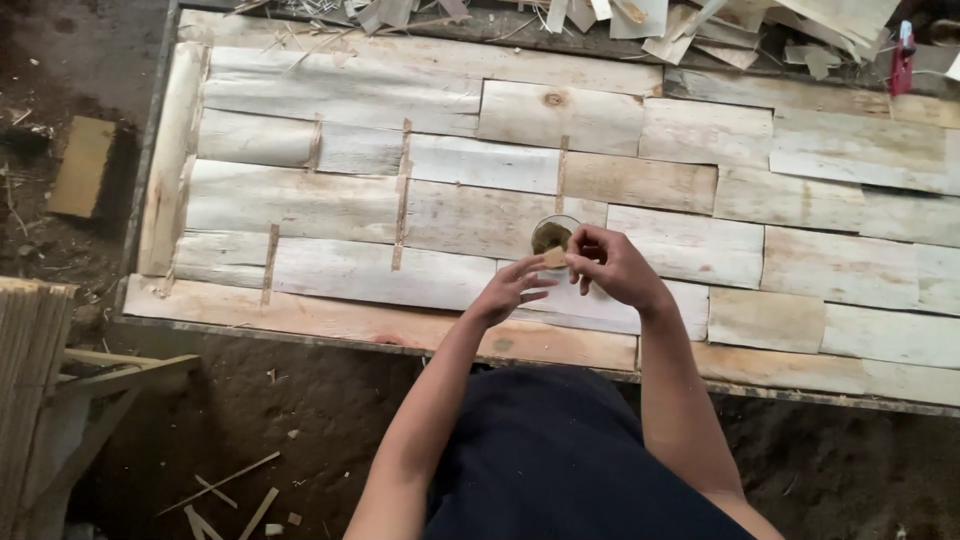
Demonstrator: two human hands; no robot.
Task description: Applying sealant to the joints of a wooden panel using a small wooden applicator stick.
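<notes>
Lying across the work surface: a patchwork sheet of pale veneer strips, pieces butted edge to edge in staggered rows, on a table with a dark metal edge.

Item, central: small round container, clear-rimmed, with a dark greenish-brown content, standing on the veneer just above both hands.

Item, held: small tan chip, pinched at the fingertips of the right hand, thumb and forefinger closed on it; the chip sits at the container's near rim, between the two hands.

Left hand: fingers loosely spread and extended toward the chip, tips just beside it; whether they touch it cannot be told.

Surroundings: loose veneer offcuts heaped along the far edge; a red object at the far right; a stack of thin strips at lower left; splinters on the dirt floor.
</notes>
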